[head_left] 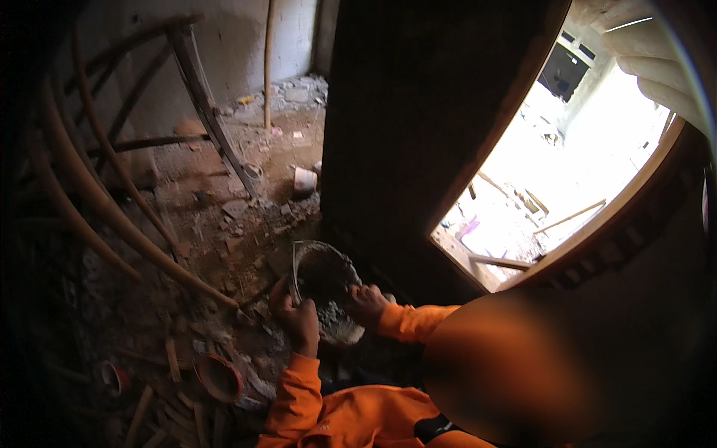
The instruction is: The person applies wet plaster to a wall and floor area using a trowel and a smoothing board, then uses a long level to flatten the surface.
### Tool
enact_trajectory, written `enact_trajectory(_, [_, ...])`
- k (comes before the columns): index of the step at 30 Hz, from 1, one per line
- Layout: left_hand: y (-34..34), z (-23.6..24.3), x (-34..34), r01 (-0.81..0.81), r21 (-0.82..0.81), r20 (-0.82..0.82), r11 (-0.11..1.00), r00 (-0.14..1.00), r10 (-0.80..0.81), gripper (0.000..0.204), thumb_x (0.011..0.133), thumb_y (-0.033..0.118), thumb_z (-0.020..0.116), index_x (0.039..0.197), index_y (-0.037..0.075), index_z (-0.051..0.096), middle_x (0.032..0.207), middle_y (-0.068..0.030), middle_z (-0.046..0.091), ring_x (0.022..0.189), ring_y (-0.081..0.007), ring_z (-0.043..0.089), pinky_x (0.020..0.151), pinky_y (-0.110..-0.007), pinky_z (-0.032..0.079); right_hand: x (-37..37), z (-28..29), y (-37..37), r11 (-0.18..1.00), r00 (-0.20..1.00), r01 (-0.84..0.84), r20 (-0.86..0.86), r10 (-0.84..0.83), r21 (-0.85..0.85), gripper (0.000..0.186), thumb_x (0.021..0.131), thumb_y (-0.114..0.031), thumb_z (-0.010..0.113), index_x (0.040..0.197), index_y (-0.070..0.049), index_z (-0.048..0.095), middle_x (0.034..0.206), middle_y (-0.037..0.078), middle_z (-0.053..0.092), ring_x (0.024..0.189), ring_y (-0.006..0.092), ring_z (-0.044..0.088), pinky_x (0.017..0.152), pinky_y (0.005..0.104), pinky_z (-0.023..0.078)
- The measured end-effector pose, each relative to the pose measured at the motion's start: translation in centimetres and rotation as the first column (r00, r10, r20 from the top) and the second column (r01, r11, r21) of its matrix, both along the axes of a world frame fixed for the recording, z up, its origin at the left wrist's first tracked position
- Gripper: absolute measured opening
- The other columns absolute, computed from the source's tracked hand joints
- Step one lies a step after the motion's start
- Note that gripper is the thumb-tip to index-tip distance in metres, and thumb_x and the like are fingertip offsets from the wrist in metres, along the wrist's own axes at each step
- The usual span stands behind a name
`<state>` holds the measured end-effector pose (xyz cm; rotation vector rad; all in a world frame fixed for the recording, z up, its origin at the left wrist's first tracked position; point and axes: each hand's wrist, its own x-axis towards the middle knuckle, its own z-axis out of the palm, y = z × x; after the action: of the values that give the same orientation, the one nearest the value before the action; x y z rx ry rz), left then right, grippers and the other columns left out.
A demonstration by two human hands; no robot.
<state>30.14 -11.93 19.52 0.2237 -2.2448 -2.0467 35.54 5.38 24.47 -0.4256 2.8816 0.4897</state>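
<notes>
A round bucket (334, 328), crusted with grey material and dark inside, is held low in front of me. My left hand (297, 317) is wrapped round its left side, beside the thin upright handle (295, 265). My right hand (366, 302) has its fingers curled at the right side of the bucket; whatever they grip is hard to make out. Both sleeves are orange. A blurred patch hides part of the lower right.
Curved-looking wooden poles (127, 224) stand at left over a rubble-strewn floor (224, 172) with a white pail (305, 181), a reddish container (220, 377) and scattered sticks. A dark panel (403, 112) rises ahead; right of it is a bright opening framed in wood (478, 269).
</notes>
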Motion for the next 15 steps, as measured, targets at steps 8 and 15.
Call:
enact_trajectory(8, [0.3, 7.1, 2.9, 0.218, -0.193, -0.244, 0.957, 0.934, -0.262, 0.012, 0.065, 0.000, 0.055, 0.077, 0.000, 0.054, 0.063, -0.0038, 0.042, 0.057, -0.0098, 0.039, 0.053, -0.026, 0.036, -2.8, 3.3, 6.2, 0.935, 0.990, 0.000, 0.133, 0.050, -0.356, 0.015, 0.072, -0.024, 0.058, 0.081, -0.013, 0.063, 0.078, 0.014, 0.060, 0.074, 0.0316, 0.061, 0.062, 0.0409, 0.049])
enact_trajectory(15, [0.1, 7.4, 2.9, 0.068, 0.342, -0.059, 0.937, 0.997, -0.051, 0.007, 0.068, 0.001, 0.051, 0.068, 0.003, 0.045, 0.061, 0.0054, 0.037, 0.054, -0.0046, 0.033, 0.047, -0.023, 0.031, -0.2, -1.2, 5.4, 0.525, 0.989, 0.034, 0.103, 0.102, -0.850, 0.034, 0.073, -0.029, 0.063, 0.104, -0.015, 0.060, 0.084, 0.012, 0.063, 0.077, 0.0342, 0.060, 0.065, 0.0427, 0.050])
